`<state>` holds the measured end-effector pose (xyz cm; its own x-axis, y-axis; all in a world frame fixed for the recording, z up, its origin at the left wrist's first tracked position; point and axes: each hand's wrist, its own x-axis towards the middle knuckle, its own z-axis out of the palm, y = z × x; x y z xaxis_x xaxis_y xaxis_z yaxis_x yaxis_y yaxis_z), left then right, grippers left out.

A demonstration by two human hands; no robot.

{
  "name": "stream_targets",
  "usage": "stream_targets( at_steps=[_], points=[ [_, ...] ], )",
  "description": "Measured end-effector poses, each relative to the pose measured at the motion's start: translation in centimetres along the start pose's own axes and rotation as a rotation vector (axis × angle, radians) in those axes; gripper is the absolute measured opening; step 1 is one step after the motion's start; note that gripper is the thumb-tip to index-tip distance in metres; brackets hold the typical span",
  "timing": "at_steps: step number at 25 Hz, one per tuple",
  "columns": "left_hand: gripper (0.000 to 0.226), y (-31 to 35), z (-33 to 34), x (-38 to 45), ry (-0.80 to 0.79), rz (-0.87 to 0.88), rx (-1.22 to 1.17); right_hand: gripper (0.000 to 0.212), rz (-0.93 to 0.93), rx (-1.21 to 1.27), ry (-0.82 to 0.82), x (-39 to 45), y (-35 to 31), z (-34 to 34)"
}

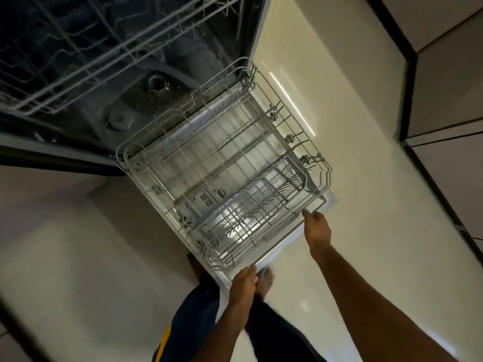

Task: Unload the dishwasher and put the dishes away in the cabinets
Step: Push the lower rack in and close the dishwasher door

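The dishwasher's lower rack (222,163), a grey wire basket with no dishes in it, is pulled out over the open door (277,253). My left hand (244,282) reaches the rack's front rail at its near left corner, fingers curled at the rail. My right hand (317,227) touches the front rail near the right corner, fingers bent down over the wire. The upper rack (104,56) sits partly out of the dark tub and also looks bare.
The tub floor with its filter (156,84) shows behind the lower rack. Pale glossy floor tiles (352,178) surround the door. Cabinet fronts with a dark plinth (407,82) run along the right. My legs and bare feet stand under the door's near edge.
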<state>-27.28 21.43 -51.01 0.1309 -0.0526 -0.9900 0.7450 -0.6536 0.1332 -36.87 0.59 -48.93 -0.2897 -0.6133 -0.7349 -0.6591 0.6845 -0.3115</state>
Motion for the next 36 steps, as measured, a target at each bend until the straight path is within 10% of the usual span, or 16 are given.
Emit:
stream_targets(
  at_steps=[2, 4, 11, 14, 23, 36],
  points=[
    [0.067, 1.2, 2.1, 1.1, -0.039, -0.431, -0.796, 0.063, 0.067, 0.081, -0.027, 2.2, -1.5, 0.8],
    [0.062, 3.5, 4.0, 0.5, 0.159, -0.294, -0.421, 0.062, 0.136, 0.13, -0.03, 4.0, -2.4, 1.3],
    [0.058, 7.0, 8.9, 2.8, 0.238, -0.231, -0.936, 0.067, 0.301, 0.417, -0.11, 7.6, -3.1, 1.7],
    [0.056, 8.5, 9.6, 1.9, 0.256, -0.211, -1.055, 0.037, 0.335, 0.562, -0.121, 8.3, -5.2, 1.6],
    [0.049, 12.0, 7.0, 2.6, 0.338, -0.121, -1.169, 0.049, 0.43, 0.574, -0.124, 6.7, -9.2, 4.3],
    [0.028, 13.0, 7.9, 4.2, 0.418, -0.222, -0.715, 0.027, 0.207, 0.279, 0.058, 7.6, -6.0, 6.0]
  ],
)
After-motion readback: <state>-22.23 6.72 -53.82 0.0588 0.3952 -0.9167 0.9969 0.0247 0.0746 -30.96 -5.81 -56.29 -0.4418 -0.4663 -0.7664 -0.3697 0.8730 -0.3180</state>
